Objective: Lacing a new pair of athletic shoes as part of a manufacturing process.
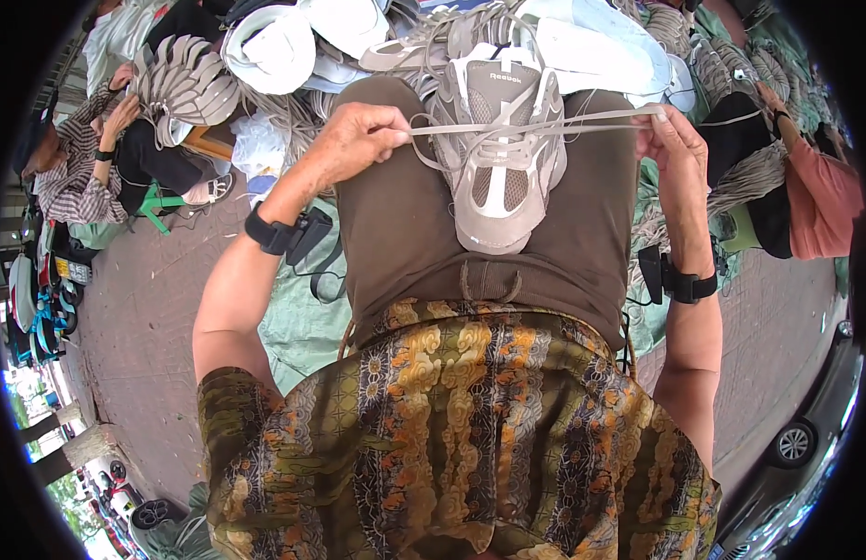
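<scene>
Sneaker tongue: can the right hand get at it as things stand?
Probably yes: the upper part of the sneaker tongue faces up uncovered. But the right hand is holding a shoelace, so it would likely need to let go first.

At the left of my head view I observe a seated co-worker in a checked shirt, with a green plastic stool alongside. A second co-worker in a salmon-coloured top occupies the right side. A pale green sheet lies over the brick-toned paving. I locate a dark car at lower right and parked scooters along the left rim.
</scene>
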Tool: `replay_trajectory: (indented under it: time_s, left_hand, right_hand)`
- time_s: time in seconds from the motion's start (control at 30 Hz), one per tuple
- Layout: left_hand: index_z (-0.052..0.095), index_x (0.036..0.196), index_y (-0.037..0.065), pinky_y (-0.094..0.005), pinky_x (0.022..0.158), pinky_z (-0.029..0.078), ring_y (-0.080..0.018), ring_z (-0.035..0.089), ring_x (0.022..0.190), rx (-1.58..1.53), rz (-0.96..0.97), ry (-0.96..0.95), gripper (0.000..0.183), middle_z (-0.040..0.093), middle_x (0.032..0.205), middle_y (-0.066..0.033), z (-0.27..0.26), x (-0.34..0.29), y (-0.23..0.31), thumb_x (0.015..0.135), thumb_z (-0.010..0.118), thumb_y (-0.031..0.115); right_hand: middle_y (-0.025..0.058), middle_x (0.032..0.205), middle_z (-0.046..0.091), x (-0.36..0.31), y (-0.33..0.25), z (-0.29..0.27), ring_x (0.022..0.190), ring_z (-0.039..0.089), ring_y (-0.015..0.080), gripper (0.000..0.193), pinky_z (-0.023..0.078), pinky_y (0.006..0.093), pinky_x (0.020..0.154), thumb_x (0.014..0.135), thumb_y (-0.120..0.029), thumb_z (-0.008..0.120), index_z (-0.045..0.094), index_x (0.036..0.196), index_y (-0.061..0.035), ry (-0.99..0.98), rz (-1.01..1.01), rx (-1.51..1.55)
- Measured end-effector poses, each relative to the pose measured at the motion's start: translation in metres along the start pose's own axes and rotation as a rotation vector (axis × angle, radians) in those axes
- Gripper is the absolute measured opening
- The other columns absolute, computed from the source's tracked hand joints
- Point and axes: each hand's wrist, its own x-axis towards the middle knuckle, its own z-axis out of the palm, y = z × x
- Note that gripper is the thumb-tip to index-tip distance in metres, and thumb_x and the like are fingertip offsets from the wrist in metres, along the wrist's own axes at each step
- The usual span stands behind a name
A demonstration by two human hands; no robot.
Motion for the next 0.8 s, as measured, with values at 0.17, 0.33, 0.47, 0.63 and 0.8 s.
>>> replay_trajectory:
  time_s: [0.17, 0.33, 0.47, 0.63, 0.8]
  left_hand:
    - [0.066, 0.086, 0.001, -0.0259, 0.056, 0.042, -0.0068, 0.051, 0.059, 0.147, 0.066, 0.044, 0.010, 0.054, 0.063, 0.0007, -0.037, -0.018, -0.011, 0.091, 0.062, 0.009]
    - [0.063, 0.084, 0.000, -0.0265, 0.056, 0.042, -0.0079, 0.051, 0.060, 0.295, -0.037, 0.132, 0.012, 0.054, 0.065, 0.0001, -0.086, -0.049, -0.044, 0.091, 0.062, 0.010]
    - [0.061, 0.084, 0.001, -0.0372, 0.061, 0.045, -0.0269, 0.057, 0.061, 0.580, -0.052, 0.283, 0.017, 0.053, 0.066, -0.0144, -0.141, -0.080, -0.099, 0.087, 0.060, 0.018]
    - [0.068, 0.089, 0.003, -0.0398, 0.067, 0.050, -0.0311, 0.067, 0.075, 0.693, -0.433, 0.466, 0.019, 0.067, 0.078, -0.0169, -0.221, -0.141, -0.174, 0.086, 0.060, 0.019]
    - [0.069, 0.105, 0.010, -0.0442, 0.082, 0.052, -0.0372, 0.066, 0.094, 1.030, -0.258, 0.486, 0.023, 0.070, 0.100, -0.0158, -0.192, -0.109, -0.204, 0.087, 0.060, 0.020]
  right_hand:
    - [0.0007, 0.080, 0.064, -0.011, -0.003, 0.004, 0.071, 0.055, 0.0096, 0.028, 0.044, 0.0236, 0.070, 0.099, -0.024, 0.056, 0.070, 0.100, -0.0004, -0.215, 0.150, 0.238]
    - [0.0092, 0.106, 0.061, -0.017, 0.007, 0.021, 0.089, 0.056, 0.0152, 0.040, 0.047, 0.0311, 0.081, 0.101, -0.029, 0.054, 0.061, 0.071, -0.0031, -0.358, 0.266, 0.177]
    - [0.0015, 0.097, 0.063, -0.013, 0.019, 0.046, 0.088, 0.055, 0.0102, 0.035, 0.046, 0.0289, 0.080, 0.100, -0.036, 0.056, 0.067, 0.100, -0.0027, -0.372, 0.265, 0.106]
    - [-0.0027, 0.092, 0.060, -0.005, 0.035, 0.065, 0.093, 0.054, 0.0080, 0.031, 0.045, 0.0272, 0.079, 0.099, -0.039, 0.058, 0.065, 0.100, -0.0092, -0.420, 0.203, 0.099]
    - [-0.0028, 0.095, 0.059, -0.011, 0.034, 0.067, 0.087, 0.054, 0.0066, 0.021, 0.044, 0.0242, 0.076, 0.100, -0.029, 0.059, 0.064, 0.098, -0.0091, -0.353, 0.132, 0.003]
